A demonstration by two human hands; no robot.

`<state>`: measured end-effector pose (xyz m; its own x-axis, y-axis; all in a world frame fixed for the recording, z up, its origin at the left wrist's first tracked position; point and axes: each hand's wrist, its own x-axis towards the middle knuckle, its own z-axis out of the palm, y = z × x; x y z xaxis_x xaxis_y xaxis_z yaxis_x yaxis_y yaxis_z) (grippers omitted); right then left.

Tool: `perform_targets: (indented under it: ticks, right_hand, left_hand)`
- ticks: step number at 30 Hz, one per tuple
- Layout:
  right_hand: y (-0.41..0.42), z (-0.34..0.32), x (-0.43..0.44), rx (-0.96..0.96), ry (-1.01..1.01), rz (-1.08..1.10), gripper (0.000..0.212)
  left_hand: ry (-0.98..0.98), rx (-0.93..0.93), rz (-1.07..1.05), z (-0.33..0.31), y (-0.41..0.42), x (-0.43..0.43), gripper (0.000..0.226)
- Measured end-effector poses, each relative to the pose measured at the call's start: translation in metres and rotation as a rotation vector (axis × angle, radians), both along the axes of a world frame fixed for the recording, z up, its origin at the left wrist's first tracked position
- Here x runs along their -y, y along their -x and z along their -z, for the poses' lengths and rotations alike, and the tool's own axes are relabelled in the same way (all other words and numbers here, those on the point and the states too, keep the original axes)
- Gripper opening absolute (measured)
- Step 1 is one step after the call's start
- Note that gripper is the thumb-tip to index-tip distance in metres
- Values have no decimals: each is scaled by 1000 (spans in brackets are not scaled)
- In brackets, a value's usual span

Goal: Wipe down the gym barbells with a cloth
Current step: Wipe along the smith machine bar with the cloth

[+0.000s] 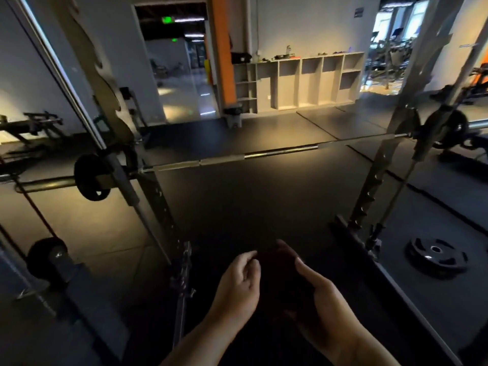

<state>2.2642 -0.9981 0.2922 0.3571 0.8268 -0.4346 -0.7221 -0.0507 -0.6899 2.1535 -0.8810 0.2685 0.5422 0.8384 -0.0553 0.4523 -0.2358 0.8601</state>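
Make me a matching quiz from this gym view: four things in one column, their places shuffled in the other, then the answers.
Things:
1. barbell
2. loose weight plate
3. cloth
4. shelf unit

Places:
A. flat on the floor
B. between left hand and right hand
C. against the far wall
D. across the rack

Pairs: 1-D, 2-A, 3-B, 4-C

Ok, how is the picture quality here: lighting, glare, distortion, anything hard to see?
Head view: dim overall, warm light pooled on the floor behind the barbell; wide-angle bends the rack uprights; the dark cloth between left hand and right hand nearly merges with the floor.
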Motion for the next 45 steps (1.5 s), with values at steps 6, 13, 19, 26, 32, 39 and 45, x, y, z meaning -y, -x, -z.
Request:
perform_targets:
  ticks: [6, 13, 19, 26, 32, 39, 45]
  right_hand:
    - [-66, 19, -93, 56, 127, -25, 30]
    - [-155, 44, -213, 235, 273, 14, 22]
    - [-233, 60, -295, 600, 353, -14, 14]
    - [-322, 51, -398, 1035, 241, -126, 28]
    - [-371, 65, -473, 1680, 103, -168, 52]
    - [-372, 94, -517, 2014, 128, -524, 72]
    - [-384, 80, -528, 2074, 252, -295, 54]
  left_hand:
    - [-20, 13, -63, 43, -54, -83, 44]
    - [-150, 16, -96, 62, -128, -198, 39]
    - [-265, 0, -67, 65, -203, -272, 39]
    - [-309, -46, -165, 59, -279, -351, 38]
    - [-422, -134, -176, 53, -322, -409, 43]
    - [-582, -295, -109, 68, -339, -456, 47]
    - [-666, -378, -47, 71, -338, -479, 48]
